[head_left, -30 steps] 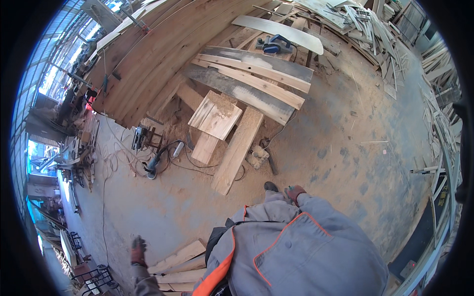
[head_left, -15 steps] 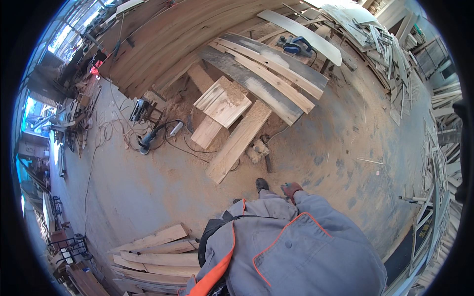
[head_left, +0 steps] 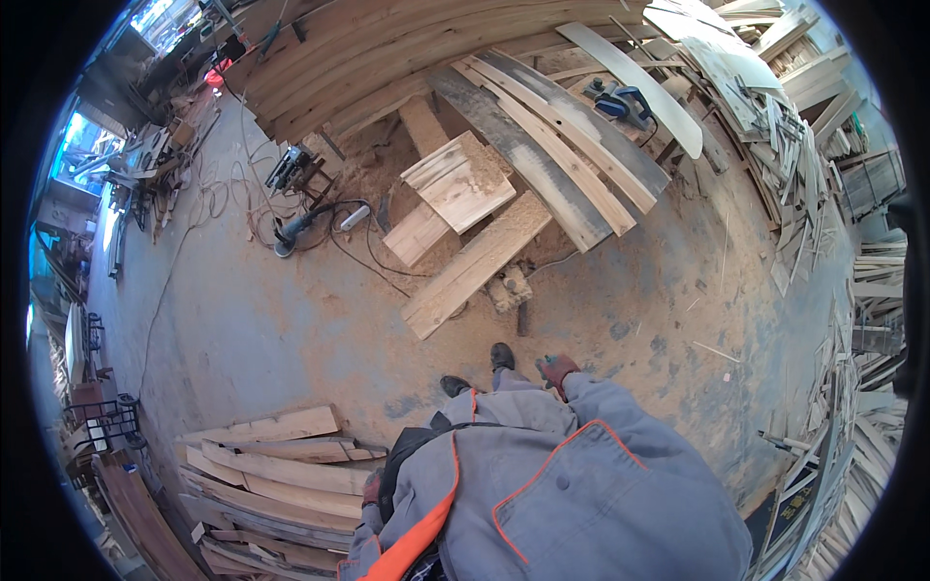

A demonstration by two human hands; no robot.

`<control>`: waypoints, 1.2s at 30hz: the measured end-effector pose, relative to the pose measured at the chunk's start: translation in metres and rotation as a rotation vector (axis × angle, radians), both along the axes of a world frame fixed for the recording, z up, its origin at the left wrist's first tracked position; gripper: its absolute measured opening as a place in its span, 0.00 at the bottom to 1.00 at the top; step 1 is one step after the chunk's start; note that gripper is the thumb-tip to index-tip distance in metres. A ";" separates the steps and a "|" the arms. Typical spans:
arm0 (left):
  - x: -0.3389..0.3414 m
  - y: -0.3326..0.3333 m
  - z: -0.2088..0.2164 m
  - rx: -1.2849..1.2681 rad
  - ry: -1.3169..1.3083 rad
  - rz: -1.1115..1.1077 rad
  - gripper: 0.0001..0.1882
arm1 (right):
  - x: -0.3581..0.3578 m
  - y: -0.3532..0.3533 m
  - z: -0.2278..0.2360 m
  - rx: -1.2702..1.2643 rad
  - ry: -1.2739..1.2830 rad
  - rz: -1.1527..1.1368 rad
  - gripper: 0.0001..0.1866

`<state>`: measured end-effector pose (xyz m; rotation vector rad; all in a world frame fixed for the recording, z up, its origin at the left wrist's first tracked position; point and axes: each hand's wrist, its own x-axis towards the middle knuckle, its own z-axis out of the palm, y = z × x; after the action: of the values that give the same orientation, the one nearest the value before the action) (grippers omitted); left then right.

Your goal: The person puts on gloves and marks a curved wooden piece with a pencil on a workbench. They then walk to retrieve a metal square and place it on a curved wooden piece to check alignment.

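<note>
Left hand hangs near stacked boards at lower left, partly hidden by the jacket; right hand hangs over sawdusty floor; finger spread, either hand: cannot tell

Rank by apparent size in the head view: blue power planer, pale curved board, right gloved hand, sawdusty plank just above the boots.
1. Pale curved board and sawdusty plank: too close to rank
2. Blue power planer
3. Right gloved hand
</note>
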<state>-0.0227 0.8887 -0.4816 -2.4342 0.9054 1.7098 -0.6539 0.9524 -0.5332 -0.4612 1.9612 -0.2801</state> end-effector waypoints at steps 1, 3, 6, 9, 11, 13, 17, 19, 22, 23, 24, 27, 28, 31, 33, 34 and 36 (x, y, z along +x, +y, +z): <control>-0.003 0.006 -0.001 0.012 -0.006 -0.010 0.22 | 0.000 0.003 -0.006 -0.002 0.026 0.034 0.32; -0.012 0.018 -0.003 0.046 -0.015 -0.026 0.22 | 0.002 0.009 -0.021 0.035 0.074 0.033 0.32; -0.029 0.032 -0.005 0.083 -0.021 -0.057 0.22 | -0.005 0.018 -0.039 0.065 0.067 0.043 0.34; -0.046 0.034 -0.005 0.082 -0.008 -0.078 0.22 | -0.011 0.020 -0.050 0.114 0.011 0.081 0.34; -0.056 0.029 -0.005 0.068 -0.002 -0.077 0.22 | -0.014 0.015 -0.053 0.085 0.018 0.128 0.30; -0.064 0.021 -0.005 0.046 0.008 -0.071 0.22 | -0.013 0.005 -0.054 0.041 0.041 0.139 0.25; -0.073 0.003 -0.006 0.022 0.015 -0.070 0.22 | -0.015 -0.019 -0.052 0.039 0.106 0.330 0.25; -0.072 -0.006 -0.009 0.017 0.017 -0.078 0.22 | -0.015 -0.029 -0.049 0.006 0.089 0.334 0.25; -0.063 -0.020 -0.019 0.022 0.019 -0.102 0.22 | -0.009 -0.042 -0.045 0.000 0.128 0.337 0.24; -0.057 -0.024 -0.022 0.025 0.015 -0.117 0.22 | -0.006 -0.045 -0.045 0.001 0.102 0.277 0.24; -0.049 -0.028 -0.026 0.030 0.009 -0.141 0.22 | -0.001 -0.048 -0.046 -0.003 0.091 0.220 0.24; -0.015 -0.042 -0.036 0.043 -0.023 -0.249 0.23 | 0.016 -0.049 -0.046 0.020 0.094 0.130 0.23; -0.001 -0.047 -0.037 0.046 -0.039 -0.295 0.23 | 0.022 -0.049 -0.046 0.070 0.122 0.116 0.23; 0.049 -0.063 -0.036 0.059 -0.135 -0.487 0.23 | 0.052 -0.049 -0.043 0.144 0.110 0.068 0.24; 0.086 -0.080 -0.033 0.063 -0.252 -0.600 0.23 | 0.076 -0.058 -0.038 0.153 0.015 0.021 0.32; 0.107 -0.089 -0.030 0.063 -0.316 -0.644 0.23 | 0.097 -0.073 -0.038 0.166 0.149 0.067 0.33; 0.140 -0.105 -0.030 0.065 -0.353 -0.593 0.23 | 0.125 -0.106 -0.029 0.200 0.114 0.030 0.32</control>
<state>0.1174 0.7839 -0.5115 -2.0311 1.3092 1.0519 -0.5294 0.8468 -0.5622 -0.3822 2.0666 -0.0378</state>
